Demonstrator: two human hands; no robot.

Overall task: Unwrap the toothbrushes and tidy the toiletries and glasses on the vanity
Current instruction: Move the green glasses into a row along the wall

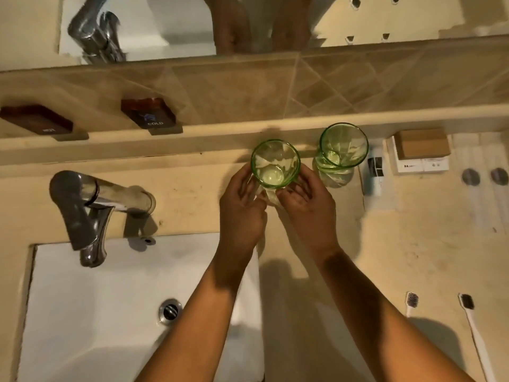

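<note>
Head view, looking down: nearest lie two bare toothbrushes at the near right of the vanity [399, 244], a white-bristled toothbrush [411, 301] and a dark-bristled toothbrush [472, 323], side by side but apart, no wrapper on either. To the near left sits the white sink [82, 312], with the tap [88, 210] reaching over its far edge.

Further in, both forearms run up to the middle of the counter. The left hand [242, 208] and the right hand [305, 205] cup a green-rimmed glass [275, 164] from either side, fingers curled round its lower wall, so each hand is grasping that one tumbler. I cannot tell whether its base is resting on the counter or just off it.

Just to its right, close but not touching, stands a second green glass [343, 150], upright. Beyond that, against the far ledge, lie a small white tube [374, 172] and a flat box [421, 153].

My guess is the glass is rigid, smooth and fairly weighty, slippery if damp, and it would break if knocked against its neighbour. Holding low on the wall, with both palms, seems the safest grip.
</note>
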